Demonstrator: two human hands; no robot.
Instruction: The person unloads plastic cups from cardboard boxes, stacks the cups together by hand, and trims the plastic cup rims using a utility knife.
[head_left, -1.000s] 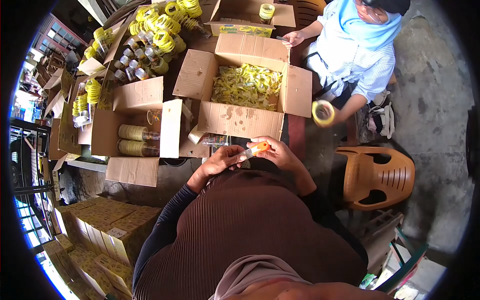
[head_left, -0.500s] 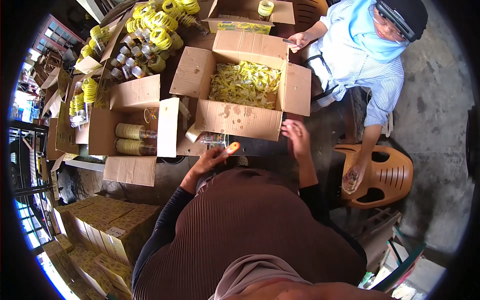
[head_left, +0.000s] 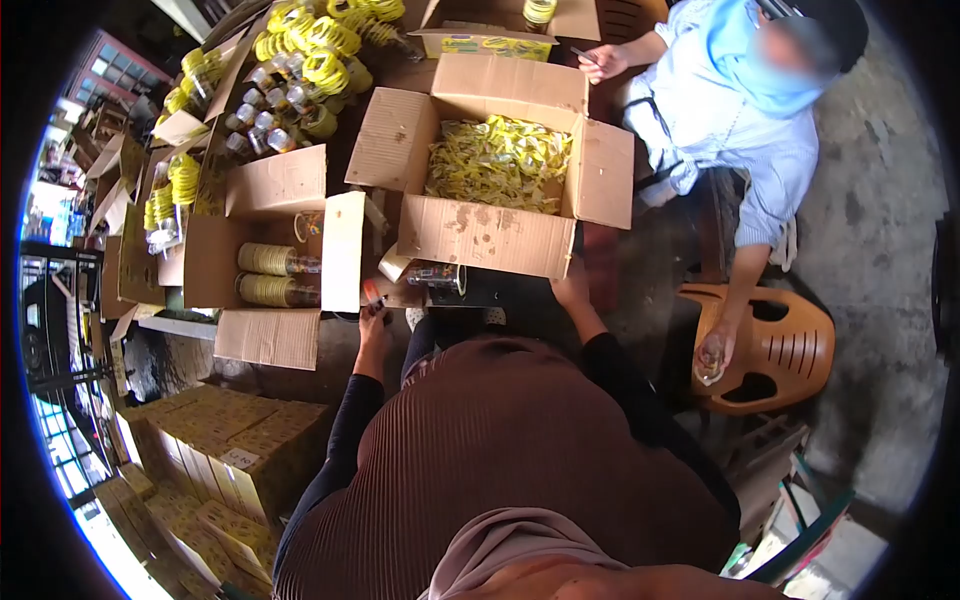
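Currently the left hand [head_left: 373,318] grips a small orange-tipped tube [head_left: 371,297], holding it just below the flap of the open carton [head_left: 262,232] of coiled yellow rolls. The right hand [head_left: 572,287] rests at the near corner of the big box [head_left: 480,238] of yellow packets; whether its fingers are clenched I cannot tell (they are partly hidden). A co-worker's hand [head_left: 711,352], well off to the right, holds a small jar. Held that lightly, the tube could likely slip to the floor beneath the counter.

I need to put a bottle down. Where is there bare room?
Little: a dark strip of table before the big box, by the right hand. Left, around the small box, is crowded; the left hand holds an orange-tipped tube.
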